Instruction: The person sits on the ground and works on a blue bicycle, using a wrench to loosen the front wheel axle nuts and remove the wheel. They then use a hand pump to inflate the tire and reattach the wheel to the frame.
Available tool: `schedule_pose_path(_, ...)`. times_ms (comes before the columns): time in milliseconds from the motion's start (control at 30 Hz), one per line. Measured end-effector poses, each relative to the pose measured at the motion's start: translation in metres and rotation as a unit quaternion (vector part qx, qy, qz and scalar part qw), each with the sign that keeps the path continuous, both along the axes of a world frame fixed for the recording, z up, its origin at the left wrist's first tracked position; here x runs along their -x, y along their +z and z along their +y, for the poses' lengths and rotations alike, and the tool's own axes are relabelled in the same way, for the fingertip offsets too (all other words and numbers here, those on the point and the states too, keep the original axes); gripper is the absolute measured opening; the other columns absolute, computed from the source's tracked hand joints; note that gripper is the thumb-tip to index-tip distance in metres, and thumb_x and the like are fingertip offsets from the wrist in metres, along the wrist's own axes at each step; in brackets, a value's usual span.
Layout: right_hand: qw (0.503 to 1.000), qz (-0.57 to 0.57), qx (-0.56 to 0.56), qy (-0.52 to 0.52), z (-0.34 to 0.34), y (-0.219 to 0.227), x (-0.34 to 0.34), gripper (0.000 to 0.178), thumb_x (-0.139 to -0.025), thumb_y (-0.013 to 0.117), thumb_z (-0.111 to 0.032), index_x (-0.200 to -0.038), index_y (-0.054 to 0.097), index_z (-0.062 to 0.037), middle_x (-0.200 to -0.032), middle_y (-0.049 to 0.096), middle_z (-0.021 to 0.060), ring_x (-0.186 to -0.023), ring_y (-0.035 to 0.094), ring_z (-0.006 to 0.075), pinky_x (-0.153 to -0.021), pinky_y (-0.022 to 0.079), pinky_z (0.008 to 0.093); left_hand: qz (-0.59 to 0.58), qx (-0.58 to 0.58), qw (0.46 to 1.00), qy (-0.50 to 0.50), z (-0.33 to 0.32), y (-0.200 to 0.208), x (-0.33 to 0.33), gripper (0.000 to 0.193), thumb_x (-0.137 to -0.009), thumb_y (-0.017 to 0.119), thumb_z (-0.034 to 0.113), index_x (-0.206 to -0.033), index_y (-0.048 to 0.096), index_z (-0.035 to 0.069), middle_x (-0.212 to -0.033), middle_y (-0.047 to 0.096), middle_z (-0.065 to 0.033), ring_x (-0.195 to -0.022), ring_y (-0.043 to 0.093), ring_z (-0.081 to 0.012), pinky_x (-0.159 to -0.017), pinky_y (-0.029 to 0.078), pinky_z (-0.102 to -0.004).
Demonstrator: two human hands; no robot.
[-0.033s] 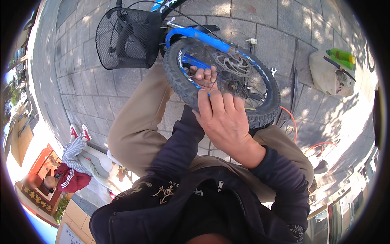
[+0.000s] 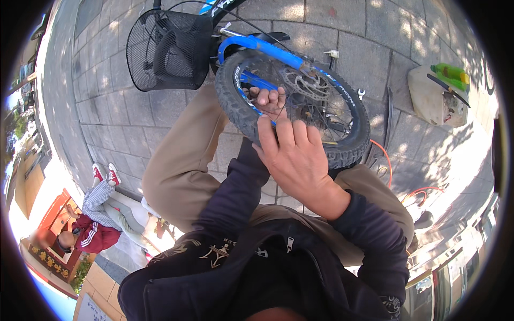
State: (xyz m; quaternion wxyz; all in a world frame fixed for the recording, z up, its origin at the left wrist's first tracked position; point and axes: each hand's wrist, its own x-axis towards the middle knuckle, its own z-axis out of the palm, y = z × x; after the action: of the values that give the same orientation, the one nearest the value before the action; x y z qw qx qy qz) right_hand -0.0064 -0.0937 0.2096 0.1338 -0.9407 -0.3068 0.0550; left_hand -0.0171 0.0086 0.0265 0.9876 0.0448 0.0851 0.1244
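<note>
A bicycle's knobbly black tyre sits round a wheel with thin spokes and a metal brake disc, under a blue fork. The wheel lies tilted in front of my knees. My left hand reaches beneath it, its curled fingers showing through the spokes as it grips the tyre and rim from below. On the near side my right hand bends its fingers over the same stretch of tyre, closed on it. Its fingertips and the left palm are partly hidden.
A black mesh basket is at the upper left. A wrench and an orange hose lie on the paving. A whitish container with a green bottle stands at the right. Another person is at the left.
The fingers of my right hand have shifted very slightly left along the tyre. My left hand and the wheel look the same.
</note>
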Motion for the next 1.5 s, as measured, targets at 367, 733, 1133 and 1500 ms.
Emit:
schedule_pose_path(367,0.998,-0.022,-0.048,0.031,0.006,-0.006,-0.013,0.052,-0.091,0.074,-0.029,-0.132,0.063,0.0021,-0.097,0.06,0.007,-0.089,0.065,0.0216,-0.066,0.055,0.0334,-0.015,-0.07,0.997,-0.005,-0.002,0.027,-0.007,0.011,-0.104,0.068,0.012,-0.112,0.061,0.016,-0.098,0.057,0.0016,-0.109,0.062,-0.0216,-0.12,0.042,-0.0445)
schedule_pose_path(733,0.991,-0.002,-0.098,0.088,0.019,-0.018,-0.021,0.03,-0.086,0.077,-0.019,-0.108,0.067,-0.0007,-0.102,0.069,0.0132,-0.09,0.072,0.0283,-0.072,0.061,0.0388,-0.003,-0.074,0.997,0.019,-0.003,0.019,-0.008,0.012,-0.108,0.057,0.027,-0.111,0.062,0.017,-0.1,0.061,-0.0014,-0.105,0.059,-0.0219,-0.113,0.04,-0.0456)
schedule_pose_path(1133,0.984,-0.101,0.144,0.038,0.063,-0.014,-0.02,0.059,-0.09,0.07,-0.019,-0.142,0.055,0.0049,-0.117,0.062,0.0137,-0.11,0.063,0.0289,-0.089,0.053,0.0362,0.108,-0.161,0.98,-0.037,-0.008,0.016,0.017,0.022,-0.11,0.057,0.032,-0.12,0.063,0.014,-0.108,0.063,-0.0011,-0.116,0.059,-0.0229,-0.112,0.044,-0.0449)
schedule_pose_path(1500,0.986,0.022,0.136,0.096,0.055,-0.006,-0.038,0.05,-0.101,0.067,-0.031,-0.132,0.058,0.0065,-0.113,0.068,0.0165,-0.1,0.072,0.0324,-0.082,0.06,0.0417,0.122,-0.046,0.99,-0.058,-0.008,0.017,-0.009,0.027,-0.11,0.055,0.037,-0.117,0.065,0.013,-0.107,0.065,-0.0024,-0.111,0.062,-0.0243,-0.109,0.047,-0.0457)
